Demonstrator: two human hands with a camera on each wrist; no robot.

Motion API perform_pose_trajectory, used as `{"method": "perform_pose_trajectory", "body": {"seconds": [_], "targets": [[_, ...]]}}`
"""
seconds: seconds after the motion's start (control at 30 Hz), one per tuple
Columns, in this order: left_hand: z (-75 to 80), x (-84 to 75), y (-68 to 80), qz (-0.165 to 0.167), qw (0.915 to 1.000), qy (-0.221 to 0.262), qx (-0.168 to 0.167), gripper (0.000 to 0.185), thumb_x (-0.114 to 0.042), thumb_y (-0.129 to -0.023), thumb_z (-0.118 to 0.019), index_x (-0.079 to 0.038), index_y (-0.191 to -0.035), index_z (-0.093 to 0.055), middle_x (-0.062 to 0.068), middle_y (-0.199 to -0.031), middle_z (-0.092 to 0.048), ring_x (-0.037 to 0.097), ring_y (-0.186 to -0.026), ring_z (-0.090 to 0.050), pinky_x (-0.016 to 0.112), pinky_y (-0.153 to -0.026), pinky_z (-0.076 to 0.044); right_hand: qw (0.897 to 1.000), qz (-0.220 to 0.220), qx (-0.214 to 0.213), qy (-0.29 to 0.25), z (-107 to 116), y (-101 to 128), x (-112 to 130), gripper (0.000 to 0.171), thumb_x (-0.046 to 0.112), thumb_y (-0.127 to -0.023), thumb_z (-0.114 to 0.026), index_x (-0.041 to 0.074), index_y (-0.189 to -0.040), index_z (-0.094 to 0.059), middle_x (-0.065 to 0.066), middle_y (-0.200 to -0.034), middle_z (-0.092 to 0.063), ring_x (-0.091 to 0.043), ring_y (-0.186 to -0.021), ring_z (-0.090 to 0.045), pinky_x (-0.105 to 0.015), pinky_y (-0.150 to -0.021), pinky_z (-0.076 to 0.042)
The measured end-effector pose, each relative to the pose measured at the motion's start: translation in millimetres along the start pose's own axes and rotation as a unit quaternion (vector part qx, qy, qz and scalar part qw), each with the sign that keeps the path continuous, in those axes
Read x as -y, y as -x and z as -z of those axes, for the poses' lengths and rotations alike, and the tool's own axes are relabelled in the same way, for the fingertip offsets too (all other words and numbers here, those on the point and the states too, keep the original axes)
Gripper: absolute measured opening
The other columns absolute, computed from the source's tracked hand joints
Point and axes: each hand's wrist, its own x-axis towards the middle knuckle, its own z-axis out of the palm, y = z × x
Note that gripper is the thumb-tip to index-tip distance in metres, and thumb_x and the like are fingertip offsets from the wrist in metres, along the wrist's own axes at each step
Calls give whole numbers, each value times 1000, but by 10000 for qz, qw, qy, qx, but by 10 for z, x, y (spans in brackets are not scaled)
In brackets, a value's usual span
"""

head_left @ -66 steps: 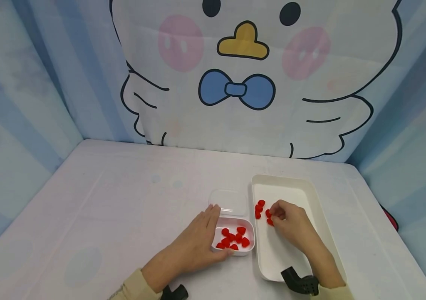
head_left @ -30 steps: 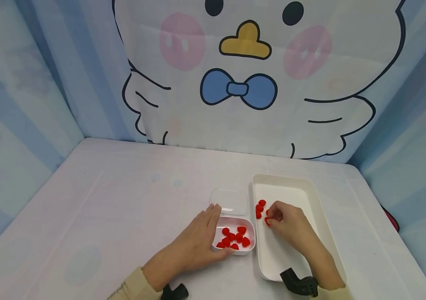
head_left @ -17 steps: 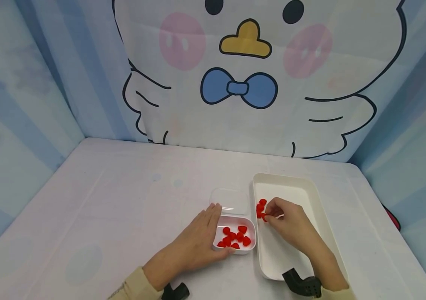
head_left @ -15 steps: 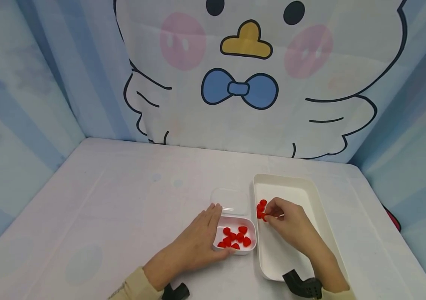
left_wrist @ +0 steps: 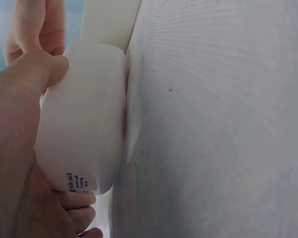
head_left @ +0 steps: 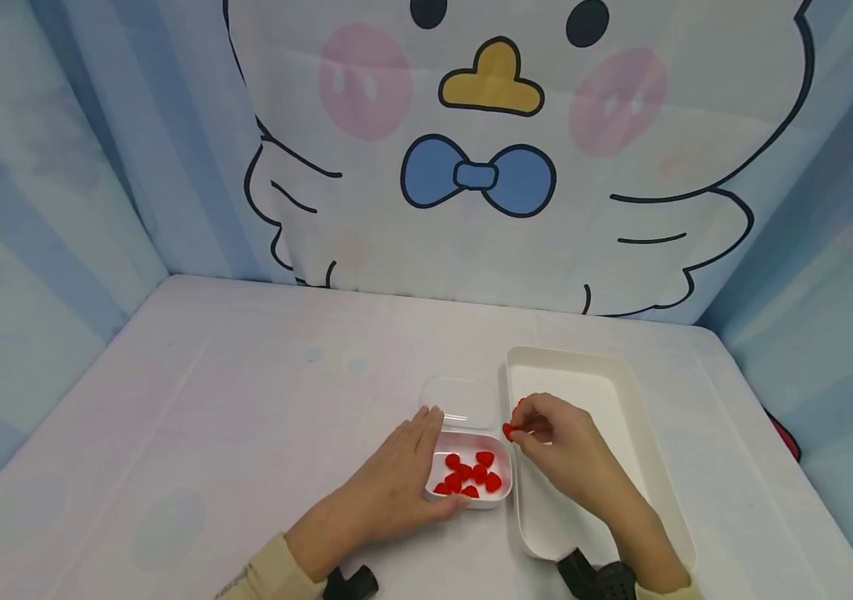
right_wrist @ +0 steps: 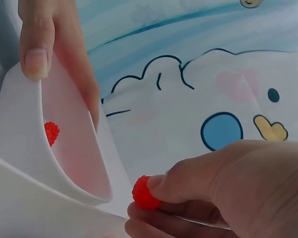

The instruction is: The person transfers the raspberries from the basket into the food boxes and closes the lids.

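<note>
Nearest, the left hand (head_left: 385, 492) clasps a white plastic box (head_left: 488, 503) of bumpy red berry-shaped pieces (head_left: 480, 474) between thumb and fingers, the right hand (head_left: 565, 442) pinches another red piece (head_left: 508, 431) at the left rim of a cream rectangular tray (head_left: 561, 521), and a clear plastic lid (head_left: 460, 398) lies beyond the box.

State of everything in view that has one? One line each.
white box: open
red berries: loose inside the box
clear lid: off, just beyond the box
white tray: uncovered
left hand: gripping the box, thumb over its near rim
right hand: pinching one red berry near the tray's left rim
</note>
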Motion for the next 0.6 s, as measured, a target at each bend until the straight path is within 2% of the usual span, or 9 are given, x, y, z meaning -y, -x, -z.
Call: {"method": "perform_pose_trajectory", "body": {"seconds": [0.3,0.6], "targets": [[17,23,5,-119,9998,-95,-151,102,-63,-85,-61,-6,-158,-17,9,-164,-26,26,-153,-21,46,-123,-25,9990,420,78,-145,-104,-32,103,19,-2,-85,-71,15,-92,-64,8,-88,-67,-7,-82,-65,-22,-76,-59],[9,17,-8,-149,9997,-120,-126,102,-63,-85,-62,-5,-157,-19,10,-163,-28,27,-153,-23,45,-123,-26,9984,199,366,-371,-203,1,167,20,1,-87,-71,17,-97,-65,6,-91,-68,-6,-84,-65,-18,-78,-57]]}}
